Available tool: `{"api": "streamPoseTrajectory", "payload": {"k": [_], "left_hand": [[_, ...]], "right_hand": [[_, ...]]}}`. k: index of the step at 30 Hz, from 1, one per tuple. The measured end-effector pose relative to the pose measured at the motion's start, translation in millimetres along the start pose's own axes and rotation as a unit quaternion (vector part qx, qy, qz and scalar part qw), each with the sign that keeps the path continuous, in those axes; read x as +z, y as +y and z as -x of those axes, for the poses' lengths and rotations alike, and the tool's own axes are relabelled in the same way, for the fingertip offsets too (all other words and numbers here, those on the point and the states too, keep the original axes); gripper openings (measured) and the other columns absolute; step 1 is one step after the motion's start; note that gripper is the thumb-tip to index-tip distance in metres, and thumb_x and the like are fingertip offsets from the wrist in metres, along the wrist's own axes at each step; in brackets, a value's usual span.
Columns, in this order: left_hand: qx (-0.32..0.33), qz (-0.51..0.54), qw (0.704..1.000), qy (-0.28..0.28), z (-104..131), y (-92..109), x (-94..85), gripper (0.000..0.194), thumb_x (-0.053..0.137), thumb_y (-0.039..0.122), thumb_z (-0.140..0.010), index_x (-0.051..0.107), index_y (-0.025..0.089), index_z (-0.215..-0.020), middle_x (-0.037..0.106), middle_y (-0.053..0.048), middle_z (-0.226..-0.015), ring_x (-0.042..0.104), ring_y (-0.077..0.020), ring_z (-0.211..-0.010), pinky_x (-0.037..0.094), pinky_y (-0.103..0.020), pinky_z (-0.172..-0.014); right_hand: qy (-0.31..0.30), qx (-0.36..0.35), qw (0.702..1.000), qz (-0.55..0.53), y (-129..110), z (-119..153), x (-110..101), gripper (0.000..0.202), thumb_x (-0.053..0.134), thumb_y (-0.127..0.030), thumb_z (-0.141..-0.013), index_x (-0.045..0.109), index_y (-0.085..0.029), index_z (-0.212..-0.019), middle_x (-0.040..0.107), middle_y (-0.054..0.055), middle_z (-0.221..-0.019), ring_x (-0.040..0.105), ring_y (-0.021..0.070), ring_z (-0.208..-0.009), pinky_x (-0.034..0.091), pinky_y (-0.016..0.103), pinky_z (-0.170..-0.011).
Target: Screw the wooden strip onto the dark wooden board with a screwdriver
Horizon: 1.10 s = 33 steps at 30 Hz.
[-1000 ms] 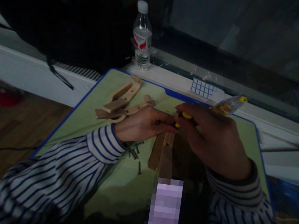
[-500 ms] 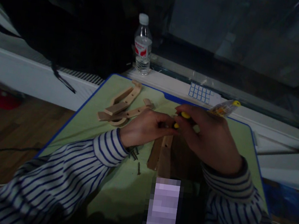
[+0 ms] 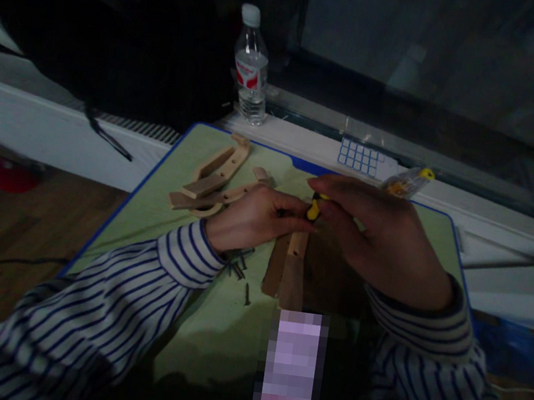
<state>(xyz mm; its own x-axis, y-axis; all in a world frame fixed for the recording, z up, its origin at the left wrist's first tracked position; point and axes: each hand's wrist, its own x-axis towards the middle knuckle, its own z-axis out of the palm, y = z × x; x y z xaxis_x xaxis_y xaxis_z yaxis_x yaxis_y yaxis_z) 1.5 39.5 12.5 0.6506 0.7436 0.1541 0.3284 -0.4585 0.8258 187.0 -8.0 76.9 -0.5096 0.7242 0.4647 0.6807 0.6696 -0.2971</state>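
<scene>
My right hand [image 3: 379, 241] is closed around the yellow-and-black handle of a screwdriver [image 3: 314, 207], with thumb and forefinger pinching it. Right beside it, my left hand [image 3: 259, 219] is closed, its fingertips meeting near the screwdriver's lower end. What lies between those fingertips is hidden. Under both hands stands a curved wooden piece with a hole [image 3: 295, 263], resting along a darker brown wooden block [image 3: 330, 277]. Several screws [image 3: 238, 267] lie on the green tabletop, close to my left wrist.
More wooden pieces with holes [image 3: 215, 183] are piled at the table's [image 3: 201, 329] back left. A water bottle [image 3: 251, 70] stands on the sill behind. At the back right lies a clear bag with a yellow end [image 3: 404, 182], near a blue-gridded sheet [image 3: 358, 157].
The screwdriver handle has turned in my right fingers, showing its yellow part at another angle. My left hand keeps its pinch. The whole view has shifted slightly.
</scene>
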Motion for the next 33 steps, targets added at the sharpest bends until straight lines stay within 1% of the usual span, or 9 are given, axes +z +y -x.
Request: {"api": "streamPoseTrajectory", "payload": {"k": [5,9,14,18,21,24,27,31,33], "left_hand": [[0.006,0.015,1.000,-0.019,-0.7,-0.4,-1.6,0.025,0.060,0.037,-0.084,0.070,0.014,-0.085,0.066,0.000,-0.069,0.058,-0.0118,-0.064,0.045,-0.023,-0.061],[0.016,0.025,0.999,-0.027,-1.1,-0.4,-1.8,0.024,0.060,0.037,-0.085,0.070,0.014,-0.088,0.067,0.000,-0.071,0.058,-0.0117,-0.064,0.044,-0.022,-0.060],[0.015,0.034,0.999,-0.033,-1.8,-2.4,-0.6,0.023,0.060,0.036,-0.085,0.070,0.015,-0.089,0.068,0.000,-0.075,0.060,-0.0122,-0.067,0.045,-0.022,-0.062],[0.012,0.030,0.999,-0.041,-1.8,-4.1,0.2,0.024,0.059,0.035,-0.086,0.070,0.016,-0.094,0.068,0.001,-0.077,0.060,-0.0122,-0.069,0.044,-0.022,-0.063],[0.012,0.001,0.999,-0.037,-0.4,-2.4,-0.6,0.028,0.057,0.038,-0.087,0.071,0.016,-0.097,0.065,0.002,-0.069,0.055,-0.0102,-0.060,0.039,-0.021,-0.055],[0.010,-0.037,0.999,-0.012,1.1,1.9,-3.0,0.030,0.058,0.040,-0.085,0.071,0.016,-0.096,0.062,0.002,-0.062,0.050,-0.0088,-0.053,0.035,-0.020,-0.051],[0.005,-0.052,0.998,0.017,1.6,5.4,-5.6,0.030,0.062,0.042,-0.082,0.072,0.016,-0.096,0.065,0.001,-0.066,0.052,-0.0092,-0.054,0.036,-0.021,-0.053],[0.003,-0.051,0.999,0.013,1.0,5.3,-6.5,0.032,0.061,0.043,-0.083,0.072,0.015,-0.093,0.068,0.000,-0.069,0.056,-0.0108,-0.058,0.038,-0.022,-0.056],[0.006,-0.051,0.999,0.011,1.0,4.4,-6.2,0.032,0.060,0.043,-0.084,0.072,0.014,-0.091,0.068,-0.001,-0.069,0.057,-0.0114,-0.058,0.039,-0.023,-0.057]], "right_hand": [[0.003,0.018,1.000,0.020,-3.5,0.3,-1.1,0.031,0.047,-0.015,-0.091,0.062,-0.021,-0.117,0.069,0.005,-0.116,0.065,0.0191,-0.105,0.052,0.037,-0.093],[0.005,0.018,0.999,0.032,-4.7,0.6,-1.8,0.029,0.049,-0.015,-0.090,0.062,-0.019,-0.115,0.069,0.005,-0.114,0.065,0.0193,-0.104,0.053,0.036,-0.092],[0.001,0.028,0.999,0.036,-5.5,0.4,-2.3,0.028,0.048,-0.018,-0.091,0.062,-0.022,-0.114,0.070,0.004,-0.113,0.066,0.0201,-0.103,0.053,0.038,-0.091],[0.001,0.022,0.999,0.048,-6.2,0.3,-2.7,0.027,0.049,-0.018,-0.091,0.062,-0.019,-0.114,0.070,0.006,-0.113,0.066,0.0199,-0.102,0.054,0.036,-0.090],[0.000,0.024,0.998,0.050,-6.3,0.3,-2.6,0.027,0.049,-0.016,-0.091,0.062,-0.017,-0.114,0.070,0.007,-0.112,0.066,0.0198,-0.102,0.053,0.035,-0.090],[-0.001,0.024,0.999,0.048,-6.0,0.5,-2.5,0.028,0.049,-0.016,-0.090,0.062,-0.018,-0.114,0.070,0.007,-0.113,0.065,0.0203,-0.103,0.053,0.036,-0.090],[0.002,0.021,0.999,0.041,-5.8,0.3,-2.7,0.026,0.049,-0.017,-0.091,0.063,-0.018,-0.113,0.070,0.007,-0.112,0.066,0.0202,-0.103,0.053,0.036,-0.089],[-0.002,0.021,0.999,0.029,-5.7,-0.2,-1.9,0.027,0.047,-0.021,-0.092,0.062,-0.018,-0.114,0.070,0.007,-0.113,0.066,0.0199,-0.102,0.054,0.036,-0.087],[-0.004,0.022,1.000,0.016,-5.7,0.1,-1.4,0.029,0.047,-0.022,-0.092,0.060,-0.018,-0.118,0.068,0.007,-0.117,0.065,0.0198,-0.104,0.054,0.035,-0.088]]}}
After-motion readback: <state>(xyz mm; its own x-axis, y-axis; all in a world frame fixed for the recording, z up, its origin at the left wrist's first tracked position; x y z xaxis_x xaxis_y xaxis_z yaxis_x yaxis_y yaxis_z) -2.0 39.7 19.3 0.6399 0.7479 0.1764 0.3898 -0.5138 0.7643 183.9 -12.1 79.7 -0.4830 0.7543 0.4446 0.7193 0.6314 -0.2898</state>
